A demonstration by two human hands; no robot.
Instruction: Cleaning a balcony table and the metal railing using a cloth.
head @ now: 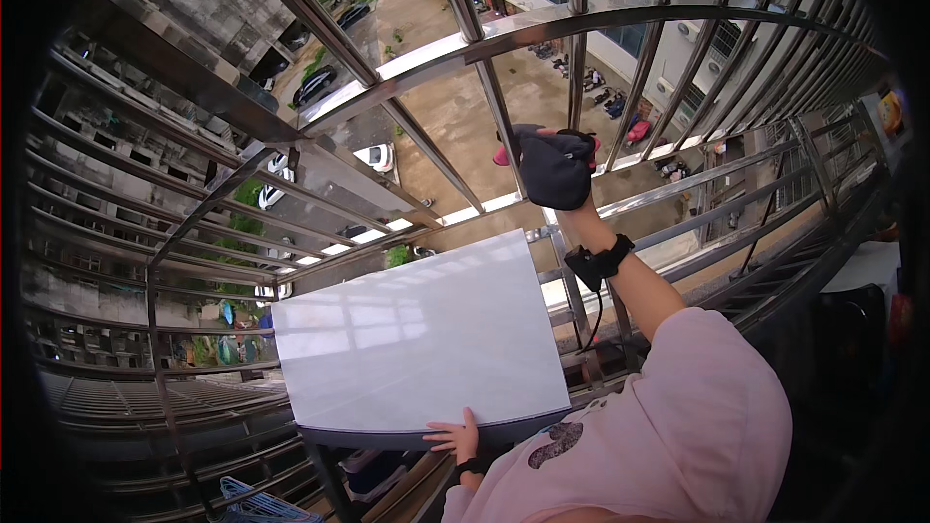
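Observation:
My right hand (556,160) reaches out to the window guard, mostly covered by a dark cloth or mitt (558,173) with pink parts. The cloth is bunched against an upright metal bar (496,105), and the fingers are largely hidden. A black band with a small device (599,261) and a cable sits on that forearm. My left hand (459,439) lies on the dark front edge of a white tabletop (421,338), fingers spread and holding nothing. Window-like reflections show on the glossy top.
Shiny metal bars (196,240) enclose the left and far sides. Beyond them, far below, are a paved yard (450,116) and parked cars (375,157). Blue hangers (261,501) sit at lower left. A metal rail (726,247) runs along the right.

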